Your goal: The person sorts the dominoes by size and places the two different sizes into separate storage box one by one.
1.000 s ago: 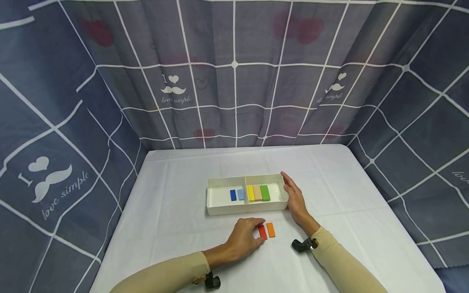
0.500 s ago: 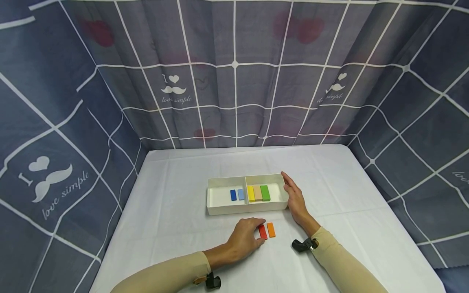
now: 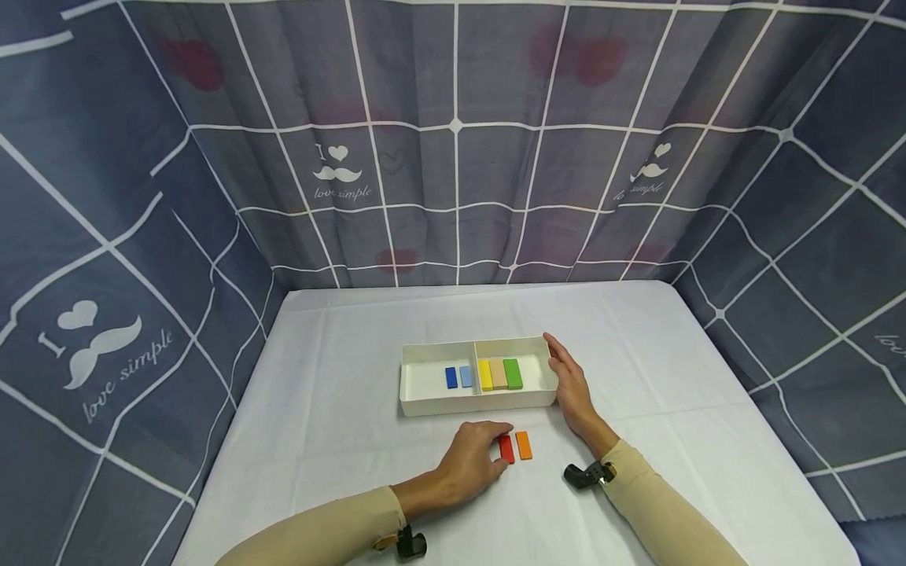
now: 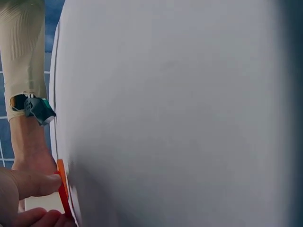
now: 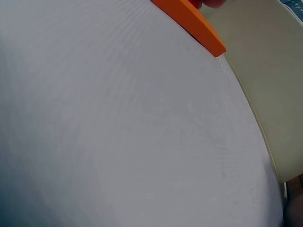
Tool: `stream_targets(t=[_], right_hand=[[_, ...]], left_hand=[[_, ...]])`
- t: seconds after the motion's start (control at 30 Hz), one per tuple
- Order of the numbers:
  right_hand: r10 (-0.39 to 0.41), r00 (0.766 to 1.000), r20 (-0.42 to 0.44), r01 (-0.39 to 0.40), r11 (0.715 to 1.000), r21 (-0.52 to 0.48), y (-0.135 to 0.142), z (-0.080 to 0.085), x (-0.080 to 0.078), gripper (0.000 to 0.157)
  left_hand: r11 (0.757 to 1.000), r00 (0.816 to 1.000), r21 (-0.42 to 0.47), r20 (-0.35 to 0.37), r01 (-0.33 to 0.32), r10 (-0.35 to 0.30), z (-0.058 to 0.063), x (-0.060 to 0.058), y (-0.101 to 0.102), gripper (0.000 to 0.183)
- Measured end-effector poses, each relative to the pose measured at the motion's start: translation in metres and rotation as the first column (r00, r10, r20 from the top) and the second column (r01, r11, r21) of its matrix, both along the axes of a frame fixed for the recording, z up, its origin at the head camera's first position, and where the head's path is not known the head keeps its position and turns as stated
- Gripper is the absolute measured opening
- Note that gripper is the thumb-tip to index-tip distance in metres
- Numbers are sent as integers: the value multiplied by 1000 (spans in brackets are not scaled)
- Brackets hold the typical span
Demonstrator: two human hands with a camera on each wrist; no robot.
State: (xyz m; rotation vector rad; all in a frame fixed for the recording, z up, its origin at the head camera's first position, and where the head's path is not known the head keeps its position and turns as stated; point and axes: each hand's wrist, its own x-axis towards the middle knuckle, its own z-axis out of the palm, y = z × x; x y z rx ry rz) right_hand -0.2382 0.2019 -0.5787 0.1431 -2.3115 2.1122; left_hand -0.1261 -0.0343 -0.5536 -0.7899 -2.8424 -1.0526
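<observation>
In the head view, my left hand (image 3: 469,464) pinches a small flat red block (image 3: 506,449) between thumb and fingers, on the white cloth in front of the box. Just right of it lies an orange block (image 3: 524,445), apart from the hand. The left wrist view shows the red block (image 4: 64,195) between thumb and fingers. My right hand (image 3: 575,391) rests along the right end of a white two-part box (image 3: 439,406), its fingers fairly straight. In the right wrist view the orange block (image 5: 193,24) partly covers the red one.
Dark blue and light blue blocks (image 3: 465,376) lie in the box's left compartment. Yellow, tan and green blocks (image 3: 513,374) sit side by side in the right one, past a divider. White cloth covers the table (image 3: 340,377); grey checked curtains (image 3: 425,165) surround it.
The near end of the red block has shifted very slightly left together with my left thumb. My right hand, the box and the other blocks stay where they were.
</observation>
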Motion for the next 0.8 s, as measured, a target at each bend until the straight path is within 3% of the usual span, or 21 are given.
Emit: stream_targets(t=[0.33,0.8], right_hand=[[11,1000,-14,-10,1000,11,1,-3,0,54],[3,1000,-6,-3,1000,7,1,-1,0,55]], left_hand=[[1000,999,10,19,25,-26,12,-4,-7,53],[999,999,10,-19,33,-33,31,-6,-19,57]])
